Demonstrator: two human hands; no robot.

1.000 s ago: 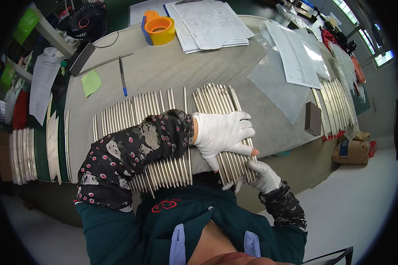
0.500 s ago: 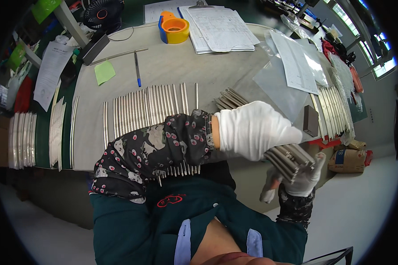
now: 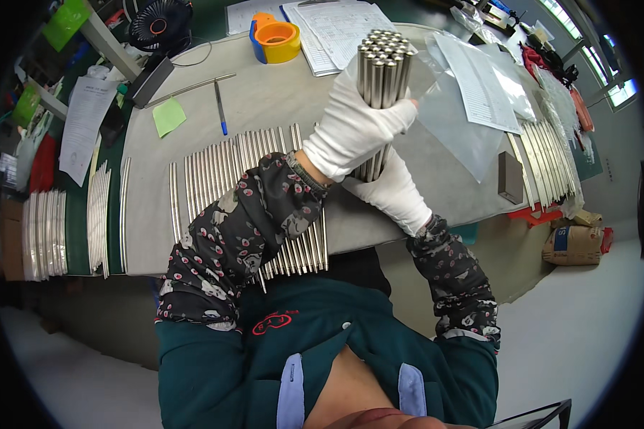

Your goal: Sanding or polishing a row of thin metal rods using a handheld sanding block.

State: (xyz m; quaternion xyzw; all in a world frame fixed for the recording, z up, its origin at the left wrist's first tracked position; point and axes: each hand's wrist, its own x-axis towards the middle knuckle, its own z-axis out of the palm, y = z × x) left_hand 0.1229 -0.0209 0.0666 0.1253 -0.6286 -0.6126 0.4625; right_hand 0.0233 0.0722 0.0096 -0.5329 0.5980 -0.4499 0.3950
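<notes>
A thick bundle of metal rods [image 3: 385,71] stands nearly upright over the table, its round ends facing up. My left hand [image 3: 358,129], in a white glove, is wrapped around the bundle's upper part. Below it, my right hand [image 3: 397,191], also gloved in white, closes around the lower part; its fingers are partly hidden. A row of loose metal rods [image 3: 218,171] lies side by side on the table to the left, partly covered by my left forearm. Several of their near ends reach past the table's front edge.
An orange, yellow and blue tape roll [image 3: 275,41] stands at the back beside clipped papers [image 3: 336,32]. A pen [image 3: 220,107] and a green note [image 3: 169,116] lie at the left. On the right are plastic sheets [image 3: 458,136], a dark block [image 3: 510,177] and more rods [image 3: 547,164].
The bundle has swung from a slanted position past the table's front right edge to nearly upright over the table. My right hand has moved left and up to the bundle's lower part.
</notes>
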